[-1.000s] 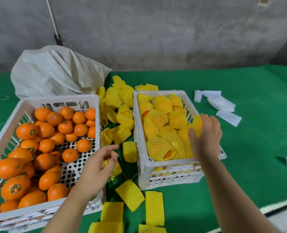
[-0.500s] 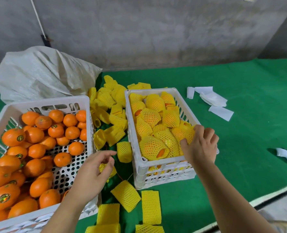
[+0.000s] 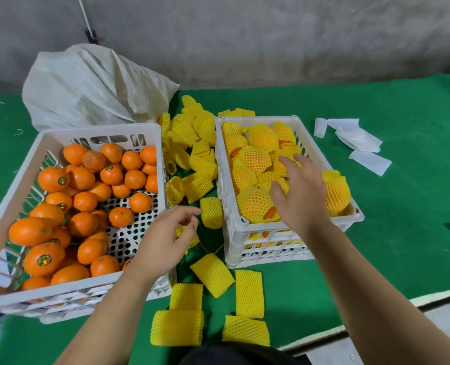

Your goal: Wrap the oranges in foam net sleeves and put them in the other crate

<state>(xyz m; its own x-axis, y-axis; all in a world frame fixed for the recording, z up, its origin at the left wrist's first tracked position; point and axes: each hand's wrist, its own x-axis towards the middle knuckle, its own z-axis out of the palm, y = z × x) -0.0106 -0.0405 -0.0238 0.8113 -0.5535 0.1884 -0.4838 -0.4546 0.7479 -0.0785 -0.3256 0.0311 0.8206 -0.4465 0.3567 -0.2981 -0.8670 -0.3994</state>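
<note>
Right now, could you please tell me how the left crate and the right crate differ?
The left crate holds bare oranges, with patches of its perforated floor showing; the right crate holds oranges in yellow foam sleeves and its floor is hidden. The left crate looks larger in this view. Both are white slatted plastic on the green table.

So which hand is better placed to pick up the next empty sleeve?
Left. The left hand hovers open beside a loose foam net sleeve between the crates, while the right hand is over the wrapped oranges.
</note>
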